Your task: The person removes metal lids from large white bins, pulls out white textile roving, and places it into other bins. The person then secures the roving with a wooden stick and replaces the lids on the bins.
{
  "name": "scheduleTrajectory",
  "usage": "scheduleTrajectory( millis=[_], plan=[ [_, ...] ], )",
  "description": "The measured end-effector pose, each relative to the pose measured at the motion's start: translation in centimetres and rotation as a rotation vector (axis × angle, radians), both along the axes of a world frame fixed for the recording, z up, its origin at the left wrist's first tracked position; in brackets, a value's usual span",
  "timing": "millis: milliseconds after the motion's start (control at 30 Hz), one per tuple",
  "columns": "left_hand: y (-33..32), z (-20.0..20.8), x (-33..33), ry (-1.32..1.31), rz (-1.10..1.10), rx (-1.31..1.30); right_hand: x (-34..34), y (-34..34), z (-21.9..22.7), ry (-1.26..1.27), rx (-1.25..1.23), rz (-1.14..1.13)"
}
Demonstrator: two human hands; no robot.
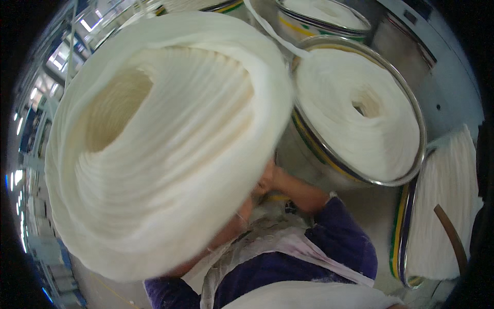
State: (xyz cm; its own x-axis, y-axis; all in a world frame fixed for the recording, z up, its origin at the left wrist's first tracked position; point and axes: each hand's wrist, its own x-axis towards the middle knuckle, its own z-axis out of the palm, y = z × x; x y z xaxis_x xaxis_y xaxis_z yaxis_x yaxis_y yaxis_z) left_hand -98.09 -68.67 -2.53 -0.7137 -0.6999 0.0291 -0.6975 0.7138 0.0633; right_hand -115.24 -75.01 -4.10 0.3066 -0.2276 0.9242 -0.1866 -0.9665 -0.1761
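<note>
A huge coil of white fibre sliver (170, 134), ridged and with a deep hole at its left, bulges up close and fills the left and middle of the view. My right hand (266, 180) is at the coil's lower right edge, its fingers curled and partly behind the fibre; what is in them is hidden. My left hand (246, 210) is close beside it, mostly covered by the coil, and its fingers do not show. The left forearm runs under the coil's lower edge. Both sleeves are purple.
To the right stands a metal-rimmed can (423, 139) with white sliver coiled round a central hole. Another filled can (324, 32) is behind it. A sliver strand (275, 33) hangs between. White fibre (442, 206) and a brown strip (451, 238) are at the far right.
</note>
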Motion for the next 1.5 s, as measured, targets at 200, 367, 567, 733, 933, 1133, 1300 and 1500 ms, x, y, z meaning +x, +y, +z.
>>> scheduleTrajectory(
  millis=[200,367,567,733,933,1133,1300,1500],
  plan=[
    [-6.5,3.4,-0.4,0.09,-0.021,0.063,1.1,-6.8,-1.1,-0.096,-0.024,-0.213],
    [-14.2,4.4,-0.8,0.125,0.048,0.03,1.0,-13.1,-0.4,-0.039,0.047,-0.37],
    [-24.6,3.3,1.1,0.227,-0.019,-0.102,2.8,-21.1,0.2,-0.005,0.103,-0.543],
    [-32.5,3.0,1.6,0.266,0.051,-0.061,3.9,-27.8,0.8,-0.019,0.295,-0.637],
    [-39.4,3.1,0.8,0.292,0.058,-0.068,3.2,-33.8,1.6,0.029,0.394,-0.692],
    [-44.9,2.8,0.4,0.229,-0.002,-0.101,3.2,-37.1,0.5,-0.091,0.214,-0.806],
    [-46.9,2.8,0.2,0.146,-0.022,-0.082,2.8,-29.7,-0.8,-0.077,-0.008,-0.882],
    [-46.4,3.5,-0.3,0.315,-0.139,-0.052,-0.8,-15.8,3.5,0.178,0.101,-1.353]
  ],
)
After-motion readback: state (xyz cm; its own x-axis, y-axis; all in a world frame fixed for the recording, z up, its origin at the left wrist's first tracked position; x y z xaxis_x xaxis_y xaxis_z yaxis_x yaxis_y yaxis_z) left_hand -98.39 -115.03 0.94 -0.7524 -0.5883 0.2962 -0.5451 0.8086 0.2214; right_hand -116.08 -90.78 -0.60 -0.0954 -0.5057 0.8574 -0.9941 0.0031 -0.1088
